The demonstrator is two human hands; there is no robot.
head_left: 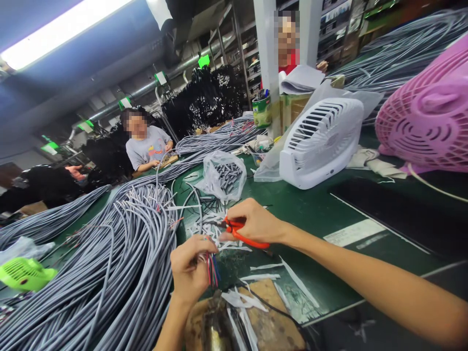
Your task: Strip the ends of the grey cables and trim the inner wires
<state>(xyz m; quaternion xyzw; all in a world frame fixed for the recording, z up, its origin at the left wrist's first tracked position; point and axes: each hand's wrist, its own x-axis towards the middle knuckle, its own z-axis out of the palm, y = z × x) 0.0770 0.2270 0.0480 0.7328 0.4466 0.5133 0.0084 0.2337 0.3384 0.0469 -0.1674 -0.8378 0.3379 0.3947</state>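
My left hand (pixel 190 268) is closed around a small bundle of thin coloured wires (pixel 213 272), whose red, blue, green and dark ends hang below the fingers. Gripped in my right hand (pixel 256 222) is a pair of red-handled pliers (pixel 252 239), its dark jaws pointing left, just above my left hand and apart from the wires. A grey cable (pixel 200 207) arcs down behind my left hand; whether it joins the held wires is hidden. White strips and dark scraps (pixel 237 243) lie on the green table around both hands.
A large heap of grey cables (pixel 135 234) fills the left side. Beyond my hands sits a plastic bag of short dark pieces (pixel 226 178). A white fan (pixel 321 141) and a pink fan (pixel 431 112) stand right. A stained board (pixel 272 312) lies nearest me. Two people are farther back.
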